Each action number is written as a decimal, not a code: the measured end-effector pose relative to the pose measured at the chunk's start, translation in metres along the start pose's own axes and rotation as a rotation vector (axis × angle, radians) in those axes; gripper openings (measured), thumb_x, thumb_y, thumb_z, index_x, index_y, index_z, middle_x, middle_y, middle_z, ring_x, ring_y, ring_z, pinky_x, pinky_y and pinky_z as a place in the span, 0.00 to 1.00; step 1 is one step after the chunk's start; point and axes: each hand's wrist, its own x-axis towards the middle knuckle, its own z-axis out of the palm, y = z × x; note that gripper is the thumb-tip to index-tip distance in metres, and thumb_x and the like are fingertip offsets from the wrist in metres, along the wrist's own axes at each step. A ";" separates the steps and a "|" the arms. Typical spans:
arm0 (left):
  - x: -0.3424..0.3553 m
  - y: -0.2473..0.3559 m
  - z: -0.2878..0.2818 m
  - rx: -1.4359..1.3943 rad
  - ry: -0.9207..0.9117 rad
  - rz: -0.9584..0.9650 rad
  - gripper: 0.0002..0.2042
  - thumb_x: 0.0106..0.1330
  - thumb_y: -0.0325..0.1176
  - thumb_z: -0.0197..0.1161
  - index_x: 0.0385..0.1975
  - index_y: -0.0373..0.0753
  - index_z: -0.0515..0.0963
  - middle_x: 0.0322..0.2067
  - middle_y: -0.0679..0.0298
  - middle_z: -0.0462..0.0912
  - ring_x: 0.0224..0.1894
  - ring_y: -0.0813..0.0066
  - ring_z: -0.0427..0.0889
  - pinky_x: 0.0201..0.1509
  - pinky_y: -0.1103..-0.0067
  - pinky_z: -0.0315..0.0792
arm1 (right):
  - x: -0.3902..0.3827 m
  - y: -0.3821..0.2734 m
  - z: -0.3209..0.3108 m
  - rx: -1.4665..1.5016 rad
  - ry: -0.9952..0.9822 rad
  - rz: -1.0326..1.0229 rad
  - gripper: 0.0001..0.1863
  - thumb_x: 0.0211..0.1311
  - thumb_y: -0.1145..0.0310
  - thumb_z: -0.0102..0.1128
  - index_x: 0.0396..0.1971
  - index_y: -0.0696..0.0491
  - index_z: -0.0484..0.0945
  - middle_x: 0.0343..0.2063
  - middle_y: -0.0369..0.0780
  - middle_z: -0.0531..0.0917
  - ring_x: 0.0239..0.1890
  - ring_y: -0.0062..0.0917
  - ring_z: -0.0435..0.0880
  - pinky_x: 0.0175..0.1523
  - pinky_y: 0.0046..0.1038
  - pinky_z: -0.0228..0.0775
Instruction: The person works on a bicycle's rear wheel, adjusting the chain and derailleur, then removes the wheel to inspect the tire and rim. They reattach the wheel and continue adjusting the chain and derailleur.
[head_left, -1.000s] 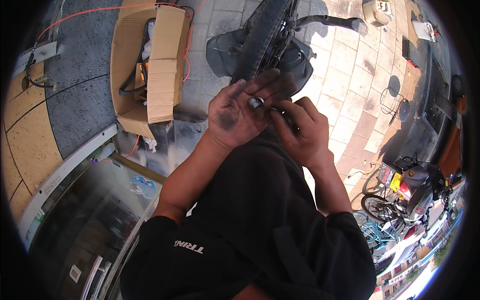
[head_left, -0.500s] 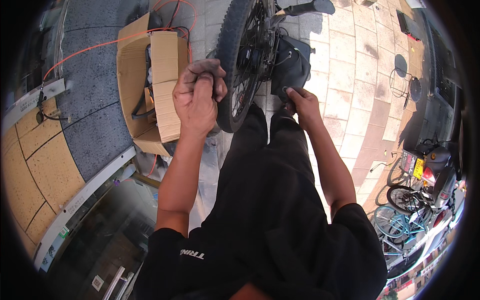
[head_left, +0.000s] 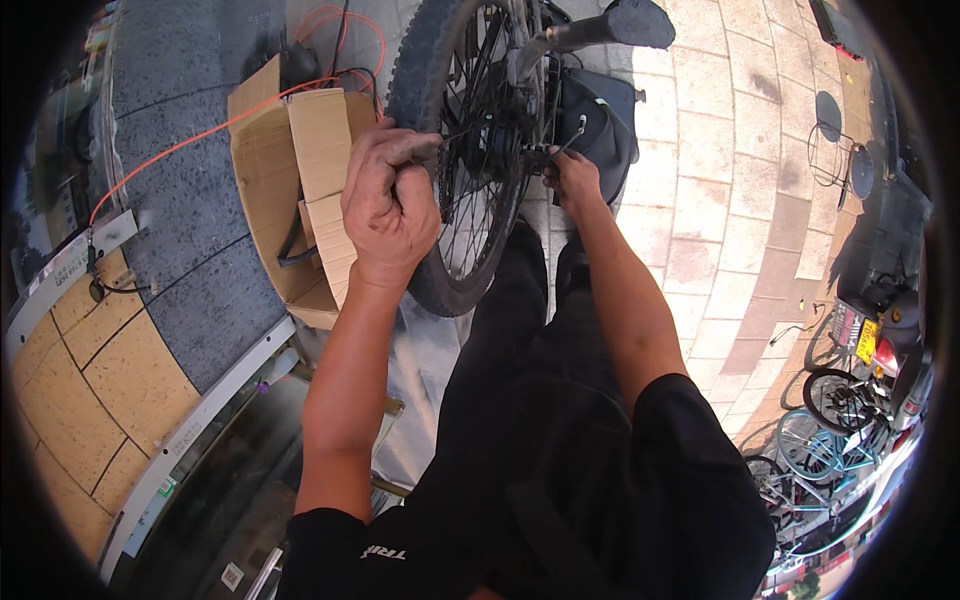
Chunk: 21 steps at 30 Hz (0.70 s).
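Note:
A bicycle wheel with a knobby black tyre (head_left: 455,293) stands upright before me, its dark hub (head_left: 490,145) at the middle of the spokes. My left hand (head_left: 392,205) is beside the tyre's left side, fingers curled, forefinger reaching toward the spokes. Whatever those fingers hold, if anything, is hidden. On the wheel's other side my right hand (head_left: 575,180) is closed near the axle, its fingertips pinched together. From them a thin metal rod (head_left: 574,132) slants up in front of a black bag-like thing (head_left: 610,110).
An open cardboard box (head_left: 325,145) is left of the wheel, with an orange hose (head_left: 190,108) crossing it. A dark bicycle part (head_left: 610,28) juts out above the bag. Parked bicycles (head_left: 815,445) and a wire stand (head_left: 835,160) are on the right.
My right hand has moved up and left, from the bag's lower edge to the axle. My left forefinger has straightened toward the wheel. The view has shifted, and the wheel appears larger.

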 end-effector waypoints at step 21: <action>0.012 -0.002 0.002 0.050 -0.039 -0.021 0.13 0.55 0.14 0.51 0.33 0.33 0.82 0.29 0.58 0.83 0.33 0.63 0.83 0.58 0.62 0.76 | -0.004 -0.011 0.006 -0.165 -0.077 -0.048 0.16 0.69 0.66 0.66 0.46 0.65 0.81 0.32 0.42 0.86 0.29 0.25 0.85 0.34 0.28 0.82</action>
